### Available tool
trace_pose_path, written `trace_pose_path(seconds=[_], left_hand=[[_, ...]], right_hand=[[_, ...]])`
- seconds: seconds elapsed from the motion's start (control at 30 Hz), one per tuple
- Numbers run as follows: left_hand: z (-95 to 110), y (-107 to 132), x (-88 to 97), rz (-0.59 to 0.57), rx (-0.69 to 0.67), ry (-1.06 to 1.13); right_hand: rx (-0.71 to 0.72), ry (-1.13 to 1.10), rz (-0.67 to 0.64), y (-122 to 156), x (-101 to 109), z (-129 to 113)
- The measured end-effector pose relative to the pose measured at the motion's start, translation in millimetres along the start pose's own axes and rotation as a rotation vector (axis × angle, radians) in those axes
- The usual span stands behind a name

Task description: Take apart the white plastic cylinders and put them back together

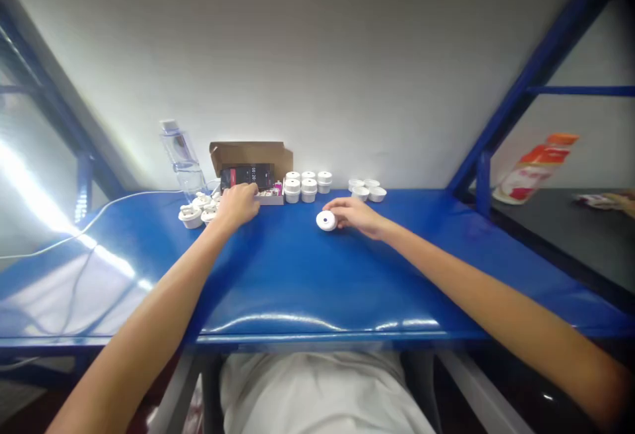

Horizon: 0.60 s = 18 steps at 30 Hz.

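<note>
My right hand (358, 216) is closed on a round white plastic cover (326, 221). It has a small dark hole at its centre and is held tilted toward me, over the blue table. My left hand (239, 204) is at the front of a cardboard box (248, 152), its fingers curled and their tips out of sight. Small parts (268, 192) lie inside the box beside that hand. Left of it stand several white round cups (190, 216) with pieces on top, partly covered by the hand.
Stacked white round units (292, 190) stand right of the box. Several shallow white cups (360, 193) sit further right. A phone (247, 175) leans in the box. A clear bottle (183, 159) and white cable (124, 200) are at left. Blue frame posts (483, 182) flank the table (278, 268).
</note>
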<state>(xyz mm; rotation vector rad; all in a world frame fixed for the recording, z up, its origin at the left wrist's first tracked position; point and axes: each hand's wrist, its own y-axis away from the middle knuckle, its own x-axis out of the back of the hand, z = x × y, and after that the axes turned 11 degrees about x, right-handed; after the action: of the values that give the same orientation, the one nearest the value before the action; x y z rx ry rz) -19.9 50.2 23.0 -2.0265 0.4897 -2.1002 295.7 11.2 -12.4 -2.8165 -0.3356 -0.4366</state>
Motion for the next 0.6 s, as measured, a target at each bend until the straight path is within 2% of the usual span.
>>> trace_pose_path(seconds=[0.1,0.23,0.3,0.4,0.43,0.5,0.6], left_hand=[[-4,-2,2.6,0.005,-0.026,0.094],[-3,-5,7.9,-0.052,-0.047,0.294],[9,0,8.3,-0.135,-0.011,0.489],[42,16,6.7,-0.29,0.01,0.864],[54,23,6.5,-0.303,0.004,0.966],[73,34,8.4,-0.292,-0.025,1.121],[80,40,16.0,-0.42,-0.091,1.291]], right_hand=[[0.035,0.118,-0.004,4,2,6],[0.232,0.341,0.039,4,9,12],[0.333,0.414,0.007,7,9,11],[0.439,0.461,-0.106,15,1,7],[0.461,0.474,-0.12,17,-3,4],[0.488,0.482,-0.106,21,-9,-1],[0.524,0.456,-0.028,24,-17,-11]])
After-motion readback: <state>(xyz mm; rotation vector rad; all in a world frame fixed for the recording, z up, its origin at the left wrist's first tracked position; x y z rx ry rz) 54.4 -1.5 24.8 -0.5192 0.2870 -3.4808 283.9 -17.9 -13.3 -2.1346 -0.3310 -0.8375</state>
